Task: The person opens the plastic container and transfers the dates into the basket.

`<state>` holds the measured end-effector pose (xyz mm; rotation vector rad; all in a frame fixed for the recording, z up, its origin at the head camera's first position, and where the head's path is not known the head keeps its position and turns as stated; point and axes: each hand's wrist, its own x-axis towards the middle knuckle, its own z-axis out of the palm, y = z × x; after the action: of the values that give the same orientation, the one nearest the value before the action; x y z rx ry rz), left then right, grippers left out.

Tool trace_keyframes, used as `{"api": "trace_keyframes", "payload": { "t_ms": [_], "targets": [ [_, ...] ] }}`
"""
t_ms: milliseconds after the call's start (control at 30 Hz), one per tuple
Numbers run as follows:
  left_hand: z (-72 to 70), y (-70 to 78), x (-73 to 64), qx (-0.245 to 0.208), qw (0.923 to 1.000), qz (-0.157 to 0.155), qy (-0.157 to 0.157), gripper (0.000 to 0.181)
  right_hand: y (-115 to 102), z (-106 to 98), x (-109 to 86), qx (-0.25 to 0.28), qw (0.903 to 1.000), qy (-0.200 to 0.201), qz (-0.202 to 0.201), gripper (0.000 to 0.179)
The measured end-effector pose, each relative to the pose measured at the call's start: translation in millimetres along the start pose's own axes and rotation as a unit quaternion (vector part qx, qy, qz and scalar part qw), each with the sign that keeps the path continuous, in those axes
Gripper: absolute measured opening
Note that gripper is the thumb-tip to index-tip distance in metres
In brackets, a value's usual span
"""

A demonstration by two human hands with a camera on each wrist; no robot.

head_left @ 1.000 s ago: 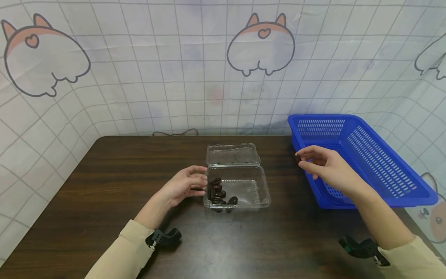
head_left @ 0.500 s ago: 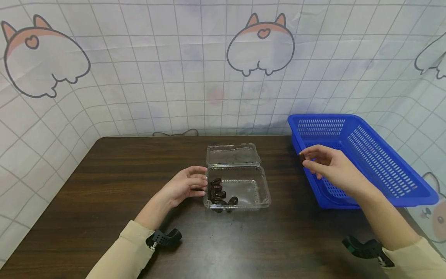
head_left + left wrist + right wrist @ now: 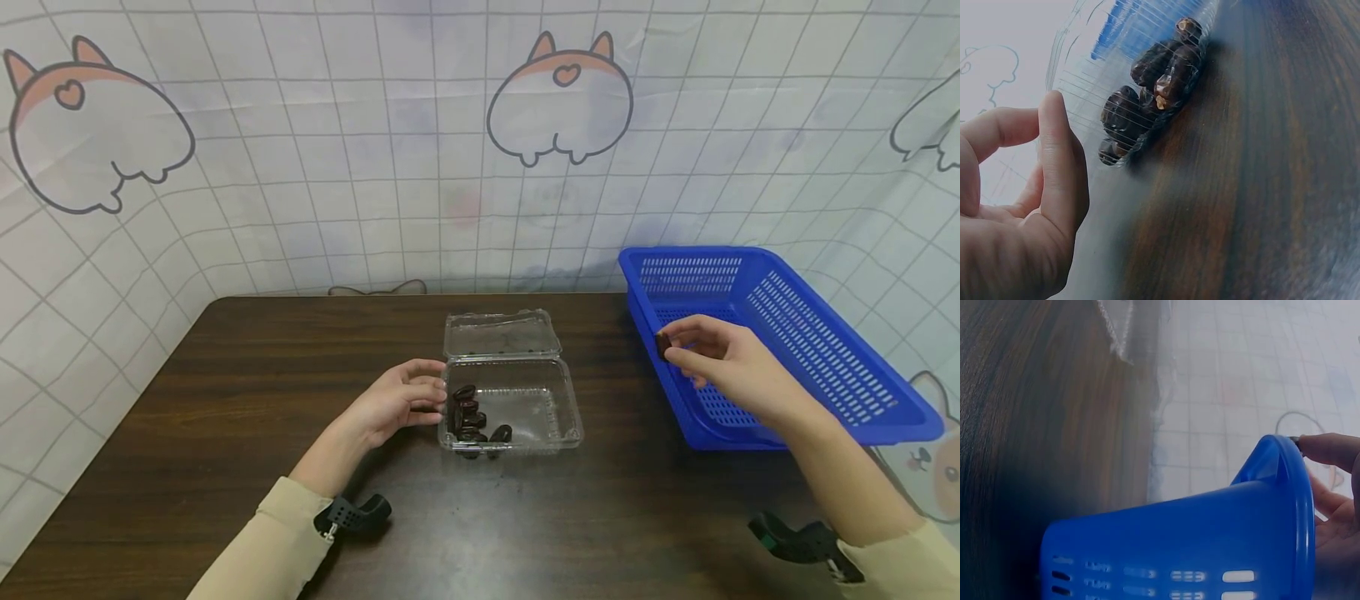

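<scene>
A clear plastic clamshell box [image 3: 525, 400] stands with its lid folded back on the table. Several dark wrinkled dates [image 3: 469, 417] lie along its left side; the left wrist view shows these dates [image 3: 1121, 115] through the wall. My left hand [image 3: 393, 396] rests its relaxed fingertips at the box's left wall and holds nothing. Between thumb and fingertips, my right hand [image 3: 727, 358] pinches a single date [image 3: 663, 346] over the near-left rim of the blue basket [image 3: 825, 329]. In the right wrist view the basket's rim hides most of that date.
The dark wooden table [image 3: 247, 400] carries both containers, the basket at its right end. A white grid-patterned cloth [image 3: 337, 167] hangs behind the table and round its sides. Each wrist wears a black strap device [image 3: 356, 512].
My right hand has moved slightly to the right with the pinched date, from just outside the basket's left rim to over it. The left hand and box have stayed put.
</scene>
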<state>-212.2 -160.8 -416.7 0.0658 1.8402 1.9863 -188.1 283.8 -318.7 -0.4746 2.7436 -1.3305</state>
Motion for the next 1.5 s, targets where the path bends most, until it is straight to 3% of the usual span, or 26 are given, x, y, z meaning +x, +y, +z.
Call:
{"api": "trace_keyframes", "payload": {
  "t_ms": [900,1500],
  "targets": [
    [1.8,-0.3,-0.1,-0.008,1.0,-0.001,-0.002,0.048,31,-17,-16.7,-0.022,0.9989,0.039,0.016,0.037],
    [2.5,-0.6,-0.3,-0.009,1.0,0.0,-0.001,0.048,40,-21,-22.2,-0.029,0.9982,0.044,0.027,0.036]
  ]
}}
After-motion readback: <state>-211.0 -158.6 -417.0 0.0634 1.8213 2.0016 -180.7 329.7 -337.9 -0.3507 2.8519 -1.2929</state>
